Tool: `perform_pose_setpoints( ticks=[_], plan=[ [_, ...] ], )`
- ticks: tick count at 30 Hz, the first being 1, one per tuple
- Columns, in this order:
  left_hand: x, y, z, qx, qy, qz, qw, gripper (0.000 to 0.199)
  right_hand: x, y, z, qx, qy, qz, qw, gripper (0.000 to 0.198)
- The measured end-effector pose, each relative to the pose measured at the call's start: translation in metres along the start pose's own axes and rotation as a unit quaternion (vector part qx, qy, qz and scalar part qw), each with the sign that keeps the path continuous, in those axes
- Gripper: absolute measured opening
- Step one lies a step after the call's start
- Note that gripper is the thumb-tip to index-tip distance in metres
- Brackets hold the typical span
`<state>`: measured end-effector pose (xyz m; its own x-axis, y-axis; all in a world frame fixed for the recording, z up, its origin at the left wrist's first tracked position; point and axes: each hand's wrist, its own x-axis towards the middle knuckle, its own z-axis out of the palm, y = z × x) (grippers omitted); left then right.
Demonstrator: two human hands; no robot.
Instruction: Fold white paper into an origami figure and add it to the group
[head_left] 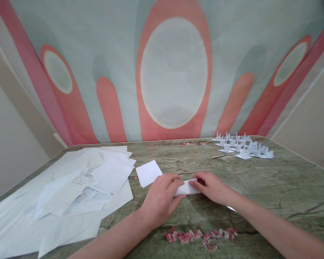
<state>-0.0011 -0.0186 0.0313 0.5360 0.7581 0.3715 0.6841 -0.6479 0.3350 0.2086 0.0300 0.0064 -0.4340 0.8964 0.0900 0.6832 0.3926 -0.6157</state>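
Note:
Between my two hands, just above or on the wood-patterned table, is a folded white sheet of paper (187, 188), narrow and creased. My left hand (162, 196) grips its left end, thumb below and fingers on top. At the right end my right hand (209, 185) pinches it, with the thumb on its near face and the fingers behind. Left of the folded paper lie white square paper sheets (148, 173), flat and close to my left fingers. Part of a shiny object (231, 208) shows under my right wrist; what it is I cannot make out.
A large spread of loose white papers (78, 190), some printed, covers the table's left side. Several small folded paper figures (240, 145) stand at the back right. Printed pink blossoms (199, 235) decorate the tabletop (280, 187). Behind it hangs a patterned backdrop (175, 133).

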Motion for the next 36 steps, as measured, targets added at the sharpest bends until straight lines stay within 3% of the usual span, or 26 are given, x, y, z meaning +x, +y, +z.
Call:
perform_pose_setpoints(
  ticks=[3, 6, 8, 19, 36],
  plan=[
    [-0.006, 0.023, -0.001, 0.073, -0.099, 0.044, 0.991, 0.04, 0.002, 0.0, 0.0, 0.017, -0.004, -0.004, 1.0, 0.022],
    [-0.011, 0.033, 0.004, 0.093, -0.158, 0.057, 0.981, 0.066, 0.001, -0.001, 0.0, 0.02, 0.009, -0.004, 1.0, 0.016],
    [-0.014, 0.032, 0.007, 0.09, -0.176, 0.053, 0.979, 0.071, 0.001, -0.002, -0.001, 0.016, 0.016, -0.009, 1.0, 0.014],
    [-0.015, 0.024, 0.006, 0.064, -0.209, 0.033, 0.975, 0.073, 0.002, 0.004, 0.0, 0.031, 0.032, -0.024, 0.999, 0.007],
    [-0.013, 0.021, 0.004, 0.03, -0.225, 0.024, 0.974, 0.073, 0.028, 0.001, -0.004, 0.079, -0.041, -0.055, 0.995, 0.012]
  ],
)
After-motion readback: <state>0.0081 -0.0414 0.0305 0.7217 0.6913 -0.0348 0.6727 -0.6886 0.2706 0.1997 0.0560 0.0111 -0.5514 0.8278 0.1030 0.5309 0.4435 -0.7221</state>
